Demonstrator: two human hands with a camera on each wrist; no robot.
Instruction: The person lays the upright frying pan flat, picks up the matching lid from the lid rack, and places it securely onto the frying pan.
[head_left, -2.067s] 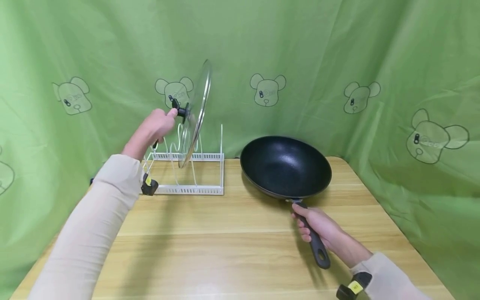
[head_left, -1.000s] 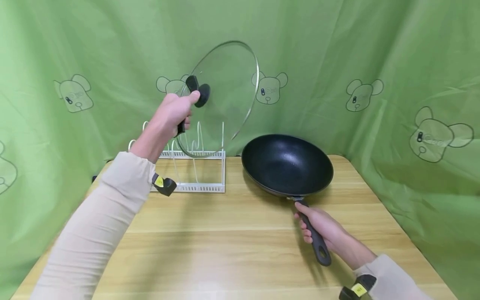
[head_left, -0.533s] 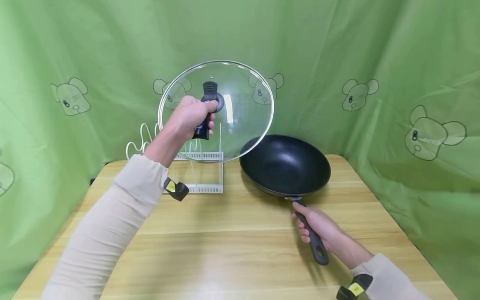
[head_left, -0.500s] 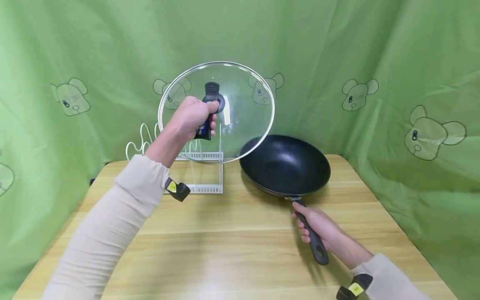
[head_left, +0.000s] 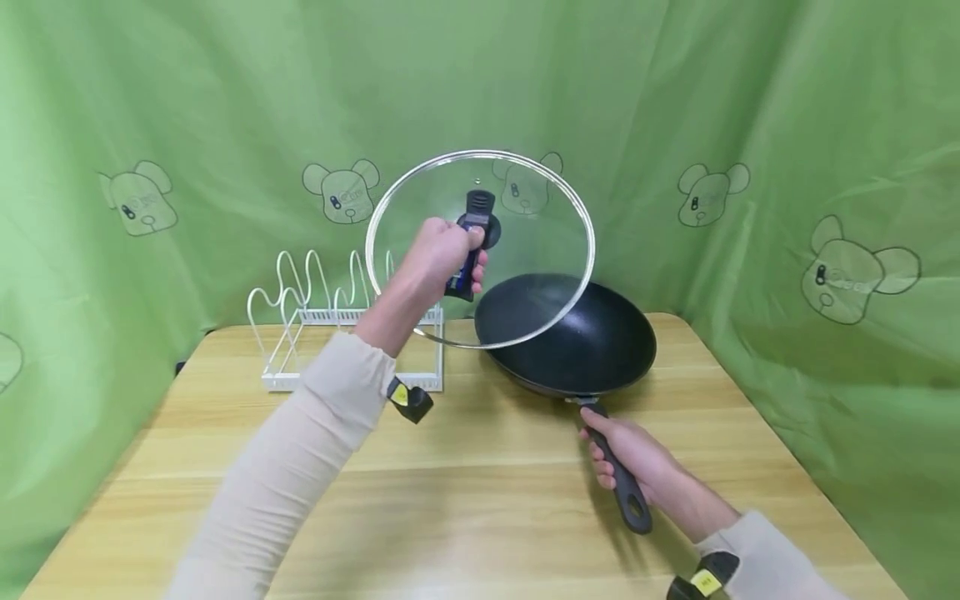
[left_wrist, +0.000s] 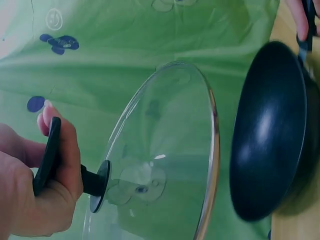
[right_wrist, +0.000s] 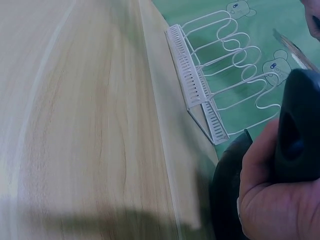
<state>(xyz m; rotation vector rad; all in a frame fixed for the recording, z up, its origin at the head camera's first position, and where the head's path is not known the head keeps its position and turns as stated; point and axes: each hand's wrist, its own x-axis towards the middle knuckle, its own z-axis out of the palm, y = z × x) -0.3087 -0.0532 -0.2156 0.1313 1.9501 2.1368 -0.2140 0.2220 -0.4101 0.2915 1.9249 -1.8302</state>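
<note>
My left hand [head_left: 442,254] grips the black handle [left_wrist: 48,155] of a clear glass lid [head_left: 540,250] with a metal rim. The lid hangs tilted in the air, its lower right part overlapping the pan in the head view. In the left wrist view a gap shows between the lid's rim and the pan. The black wok-shaped frying pan [head_left: 600,342] sits on the table at the right, its bowl facing up and uncovered. Around its dark handle [head_left: 630,496] my right hand [head_left: 637,458] is curled, the thumb lying near the pan end.
A white wire lid rack [head_left: 345,315] stands at the table's back left, partly hidden by my left arm; its loops show in the right wrist view. Green curtains [head_left: 615,83] enclose the wooden table [head_left: 480,500] at the back and sides.
The left hand has carried the lid from above the rack to the right, turning it from edge-on to face me, then lowering it towards the pan. The right hand and pan have stayed in place.
</note>
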